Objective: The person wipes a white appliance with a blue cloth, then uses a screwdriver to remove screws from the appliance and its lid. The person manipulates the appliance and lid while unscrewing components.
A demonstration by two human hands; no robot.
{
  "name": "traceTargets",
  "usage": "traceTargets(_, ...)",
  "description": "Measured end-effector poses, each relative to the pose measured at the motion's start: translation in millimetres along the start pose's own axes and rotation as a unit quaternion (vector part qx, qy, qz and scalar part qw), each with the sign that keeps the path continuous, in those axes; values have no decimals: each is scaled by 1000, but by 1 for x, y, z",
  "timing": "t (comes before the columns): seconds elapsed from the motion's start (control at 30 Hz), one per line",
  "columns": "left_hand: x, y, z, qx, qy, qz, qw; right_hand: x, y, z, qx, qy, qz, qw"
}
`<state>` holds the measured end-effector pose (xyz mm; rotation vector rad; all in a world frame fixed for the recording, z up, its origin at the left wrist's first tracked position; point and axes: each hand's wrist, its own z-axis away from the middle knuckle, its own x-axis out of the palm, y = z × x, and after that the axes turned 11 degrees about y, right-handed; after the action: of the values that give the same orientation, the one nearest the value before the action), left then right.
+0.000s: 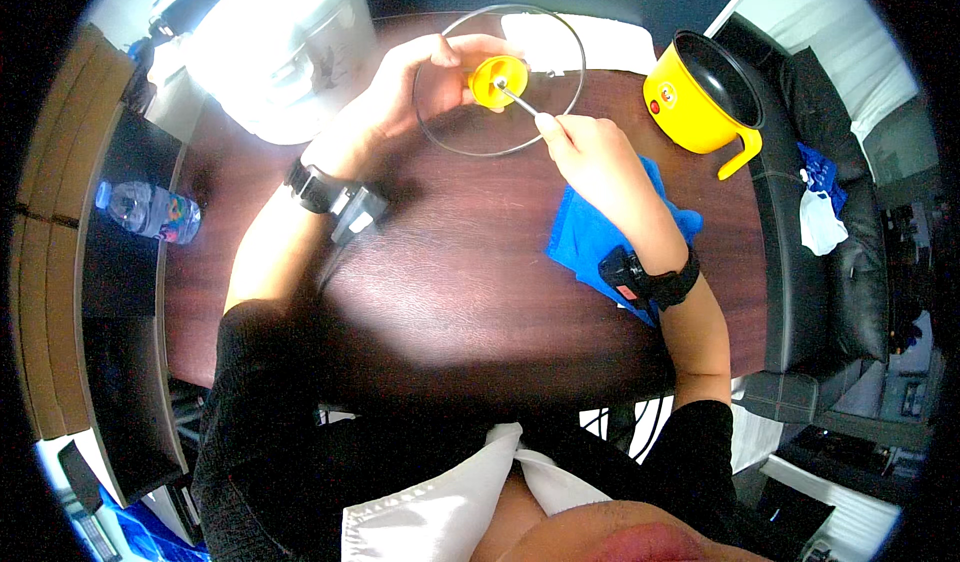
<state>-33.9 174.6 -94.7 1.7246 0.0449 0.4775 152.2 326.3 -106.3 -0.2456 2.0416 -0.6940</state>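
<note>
Glare hides the lid (500, 80) rim; left hand (420, 87) grasps knob (497, 81), right hand (590, 152) pinches screwdriver (522, 100).

Pot (702, 94) right of lid (500, 80), cloth (590, 237) nearer.

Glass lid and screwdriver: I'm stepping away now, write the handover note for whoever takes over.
Left hand: holds the glass lid up over the table, fingers on its yellow knob.
Right hand: grips a screwdriver, tip at the knob's centre.
Yellow pot: stands on the table to the right, without its lid. Blue cloth: under the right forearm.
Done: tool set on the knob.
Left: whether the screw is tight or loose cannot be told.
</note>
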Motion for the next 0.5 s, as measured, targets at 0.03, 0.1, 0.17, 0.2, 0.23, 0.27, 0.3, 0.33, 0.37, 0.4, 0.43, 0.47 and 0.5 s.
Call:
traceTargets(0.03, 1, 1, 0, 4, -5, -15, 1000, 1, 1, 0, -2, 2, 3, 1000)
traceTargets(0.1, 2, -1, 1, -6, 15, 2, 1000, 2, 2, 0, -10, 1, 17, 1000)
traceTargets(0.17, 2, -4, 0, -2, 27, 20, 999, 3, 3, 0, -11, -1, 26, 1000)
traceTargets(0.2, 1, -5, -1, 7, 28, 29, 999, 3, 4, 0, -7, -3, 29, 1000)
traceTargets(0.23, 0, -7, -2, 16, 29, 39, 999, 4, 4, 1, -3, -4, 32, 999)
traceTargets(0.27, 1, -5, -1, 20, 27, 33, 999, 4, 3, 1, 2, 0, 32, 999)
traceTargets(0.3, 2, -4, 0, 23, 24, 28, 999, 4, 1, 1, 6, 3, 33, 999)
traceTargets(0.33, 2, -2, 0, 27, 22, 23, 999, 3, 0, 1, 10, 6, 33, 999)
traceTargets(0.37, 2, -2, 1, 31, 19, 15, 999, 3, -2, 1, 13, 3, 35, 999)
traceTargets(0.4, 2, -1, 1, 35, 17, 8, 999, 2, -3, 1, 17, -1, 37, 999)
traceTargets(0.43, 3, -1, 2, 40, 14, 1, 999, 2, -4, 1, 21, -5, 39, 999)
traceTargets(0.47, 4, 0, 2, 42, 18, -2, 999, 2, -5, 2, 18, -3, 32, 999)
traceTargets(0.5, 5, 1, 2, 44, 22, -5, 999, 2, -6, 3, 16, -1, 25, 1000)
